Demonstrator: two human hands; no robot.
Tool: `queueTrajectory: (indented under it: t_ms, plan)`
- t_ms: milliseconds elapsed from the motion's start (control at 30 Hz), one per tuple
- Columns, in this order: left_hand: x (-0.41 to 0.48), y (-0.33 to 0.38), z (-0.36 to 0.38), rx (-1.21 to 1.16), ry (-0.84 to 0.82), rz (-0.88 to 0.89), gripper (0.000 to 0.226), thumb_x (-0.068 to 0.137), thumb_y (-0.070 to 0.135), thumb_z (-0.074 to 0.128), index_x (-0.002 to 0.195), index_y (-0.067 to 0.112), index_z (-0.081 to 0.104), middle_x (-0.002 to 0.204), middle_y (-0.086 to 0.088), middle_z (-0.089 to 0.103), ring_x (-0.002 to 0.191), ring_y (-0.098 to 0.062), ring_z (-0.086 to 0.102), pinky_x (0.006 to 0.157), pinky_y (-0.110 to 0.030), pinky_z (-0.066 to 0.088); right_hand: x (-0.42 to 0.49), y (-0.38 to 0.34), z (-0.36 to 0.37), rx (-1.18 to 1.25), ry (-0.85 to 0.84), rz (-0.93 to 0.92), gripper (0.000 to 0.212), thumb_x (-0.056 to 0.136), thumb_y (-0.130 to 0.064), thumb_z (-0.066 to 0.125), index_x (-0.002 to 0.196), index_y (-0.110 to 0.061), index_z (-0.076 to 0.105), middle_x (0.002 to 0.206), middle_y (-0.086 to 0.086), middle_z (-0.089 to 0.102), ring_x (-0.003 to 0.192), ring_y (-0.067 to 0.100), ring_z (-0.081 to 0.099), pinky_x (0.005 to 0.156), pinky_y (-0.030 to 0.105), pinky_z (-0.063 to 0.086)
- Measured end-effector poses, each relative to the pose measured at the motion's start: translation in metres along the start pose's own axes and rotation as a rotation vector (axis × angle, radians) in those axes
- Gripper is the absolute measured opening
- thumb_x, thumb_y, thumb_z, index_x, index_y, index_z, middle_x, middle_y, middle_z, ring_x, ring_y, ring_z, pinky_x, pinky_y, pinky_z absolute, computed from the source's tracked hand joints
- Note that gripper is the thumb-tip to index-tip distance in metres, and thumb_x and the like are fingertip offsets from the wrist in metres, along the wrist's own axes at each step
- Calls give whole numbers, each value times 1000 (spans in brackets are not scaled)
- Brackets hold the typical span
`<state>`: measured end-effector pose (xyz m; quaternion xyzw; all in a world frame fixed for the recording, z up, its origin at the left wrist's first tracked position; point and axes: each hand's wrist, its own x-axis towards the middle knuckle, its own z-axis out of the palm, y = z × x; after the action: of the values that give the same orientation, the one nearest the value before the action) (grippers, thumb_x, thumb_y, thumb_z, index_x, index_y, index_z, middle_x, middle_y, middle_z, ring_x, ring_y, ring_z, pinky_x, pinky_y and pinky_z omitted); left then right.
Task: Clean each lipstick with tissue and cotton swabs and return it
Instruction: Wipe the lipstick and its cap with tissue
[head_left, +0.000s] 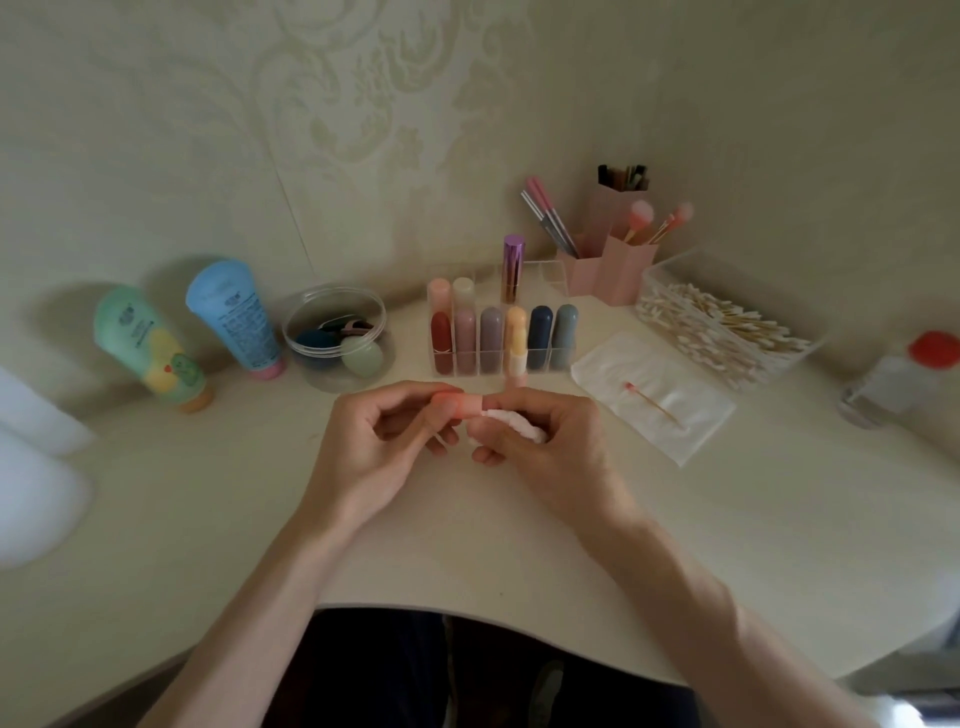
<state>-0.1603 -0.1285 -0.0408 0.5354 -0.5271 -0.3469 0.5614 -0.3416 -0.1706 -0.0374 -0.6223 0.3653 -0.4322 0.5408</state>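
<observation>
One pink lipstick (464, 405) lies sideways in the air just above the table (467, 545), near the middle, between both hands. The left hand (374, 447) pinches its left end with curled fingers and thumb. The right hand (545, 441) curls round a wad of white tissue (506, 420) that is pressed against the lipstick's right end.

Just beyond the hands stands a clear organiser (545, 275) with a row of capped lipsticks (491, 340) in its near compartments and a purple metallic tube (513, 270) upright farther back. To its right a white sheet (613, 374) lies flat with one cotton swab (655, 402) on it, the swab's tip stained pink. Behind the sheet is a clear box (670, 270) full of cotton swabs, and beside that a pink brush holder (618, 275). On the left are a round clear tub (335, 306), a blue tube (234, 317) and a green tube (150, 348).
</observation>
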Motion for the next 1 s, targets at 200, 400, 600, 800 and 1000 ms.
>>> queueTrajectory:
  t_ms: [200,400,600,800,1000]
  plan:
    - [1,-2,-4,-41,54,-44,16,95,14,68,103,5,79,83,-14,77,68,-25,69,65,-30,58,0,-6,-16,117,-215,102,24,98,-7,69,121,-5,76,97,3,80,91,11,74,80,19,56]
    - [0,2,-2,-150,13,-92,25,91,19,65,102,1,78,76,-10,74,64,-20,68,59,-25,56,2,2,-7,-109,-51,-103,23,93,1,74,101,-21,75,88,0,79,77,13,77,71,22,59]
    - [-2,6,-2,-201,5,-129,25,91,20,65,100,2,79,76,-12,74,65,-21,70,62,-24,58,2,9,-3,-35,-64,-126,16,93,-1,74,108,-7,78,90,1,79,75,19,75,71,22,58]
    - [-4,8,-1,-130,36,-8,16,87,13,72,101,11,78,88,-8,80,74,-21,76,71,-23,60,-1,8,4,7,-31,-184,10,95,-1,71,102,-5,77,78,0,75,67,13,70,68,19,54]
    - [-3,4,4,-75,61,14,25,81,7,78,104,17,76,82,0,80,72,-13,75,73,-20,58,2,10,5,-1,-5,-185,10,100,-8,67,102,-2,75,75,0,71,64,14,66,64,26,55]
